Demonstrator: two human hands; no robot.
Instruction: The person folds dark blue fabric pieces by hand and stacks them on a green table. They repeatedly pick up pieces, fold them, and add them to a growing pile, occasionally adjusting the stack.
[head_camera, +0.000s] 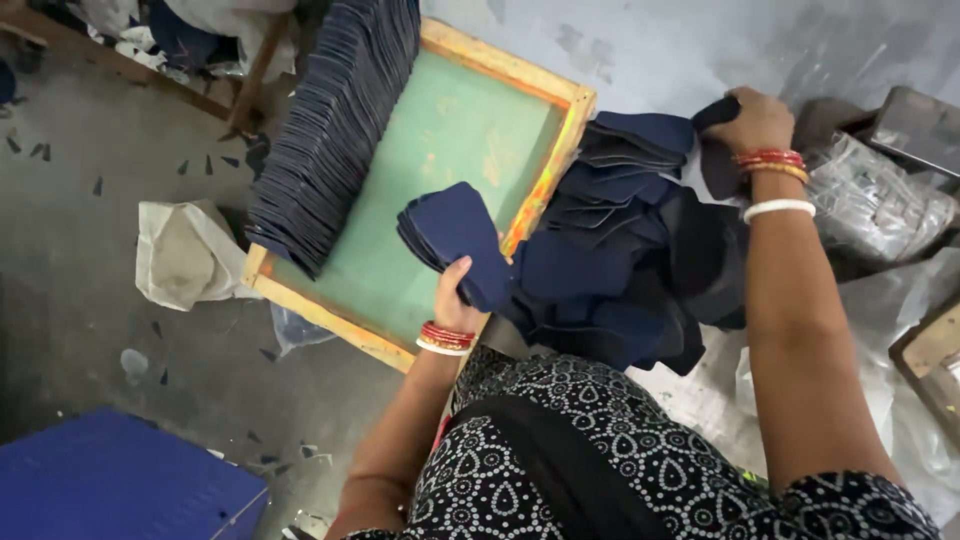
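Soft, even daylight is filling the scene, falling slightly brighter beyond the right hand (757, 118), where the pale grey floor (660, 45) is looking washed out. Shadows are staying faint and diffuse. The dark blue pieces (620, 255) between the hands are losing detail in their folds. Slight motion blur is softening the left hand (458, 290), and edges are bending mildly outward.

Framed screen (560, 95) flat on the floor ahead of you, long row of stacked fabric pieces (335, 120) along its left side, small stack (455, 235) on its near right corner, loose heap (630, 250) just right of it, plastic-wrapped bundle (870, 200) farther right.
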